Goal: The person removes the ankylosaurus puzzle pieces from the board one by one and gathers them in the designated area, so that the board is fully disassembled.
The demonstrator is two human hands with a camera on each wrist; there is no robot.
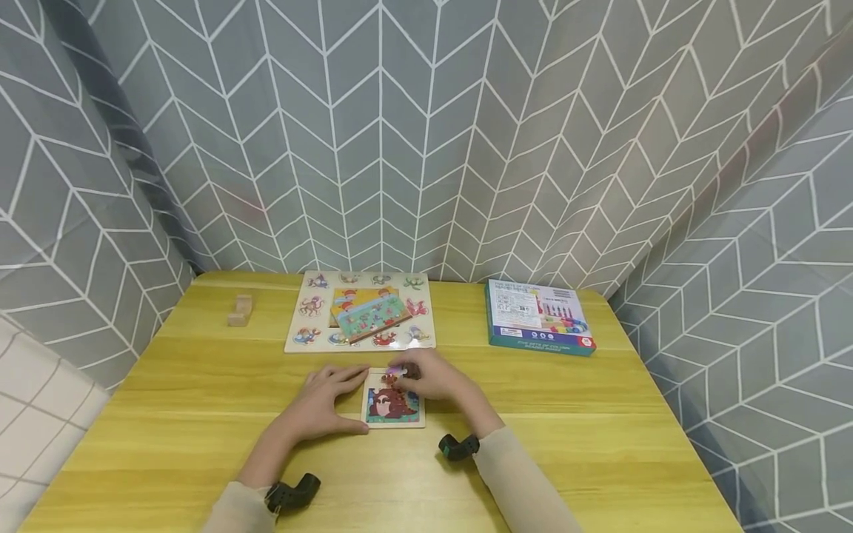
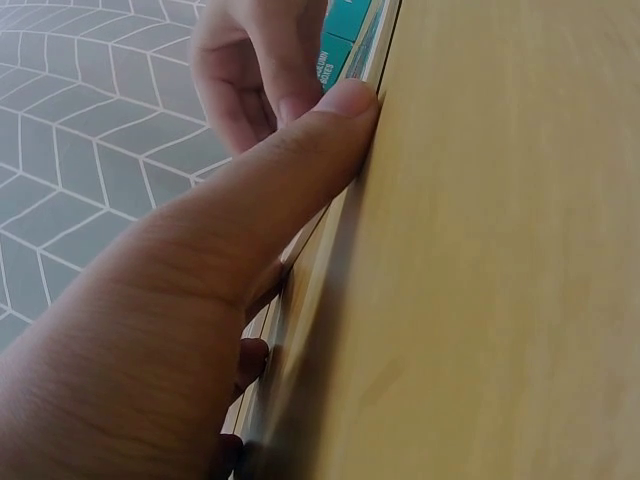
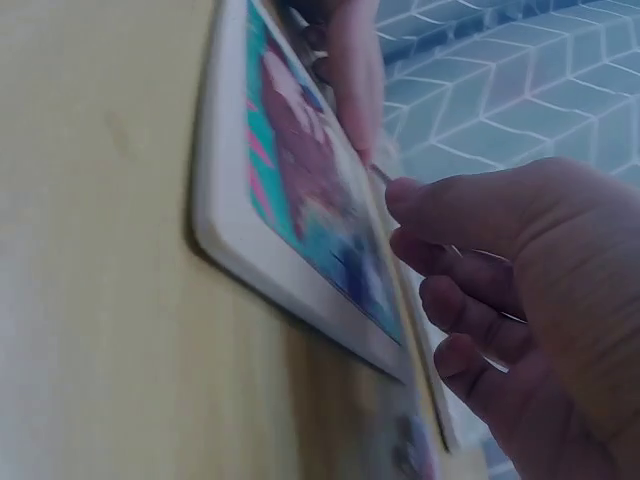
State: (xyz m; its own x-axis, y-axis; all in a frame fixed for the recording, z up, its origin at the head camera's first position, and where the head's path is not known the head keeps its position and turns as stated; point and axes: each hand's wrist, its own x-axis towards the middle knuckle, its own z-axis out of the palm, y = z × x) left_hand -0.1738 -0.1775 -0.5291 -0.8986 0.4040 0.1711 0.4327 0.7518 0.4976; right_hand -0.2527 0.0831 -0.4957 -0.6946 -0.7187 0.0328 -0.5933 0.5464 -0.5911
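A small wooden jigsaw puzzle (image 1: 395,425) lies on the table, its lower part filled with a brown dinosaur picture on blue-green and its upper part partly bare. My left hand (image 1: 326,403) rests at its left side, thumb at the lower left corner and forefinger at the upper left one, both stretched out. Over the puzzle's upper right part, my right hand (image 1: 429,376) pinches a small puzzle piece (image 1: 396,371) between thumb and fingertips; the fingers cover most of it. The right wrist view shows the thumb and fingertips of the right hand (image 3: 520,270) close together above the tray.
Behind the puzzle lies a white board with animal pictures (image 1: 293,333), bearing a colourful puzzle board (image 1: 375,320) and a yellow one. A boxed toy set (image 1: 540,318) sits at the back right. Wooden blocks (image 1: 241,311) stand back left; a patterned curtain (image 1: 426,148) surrounds the table.
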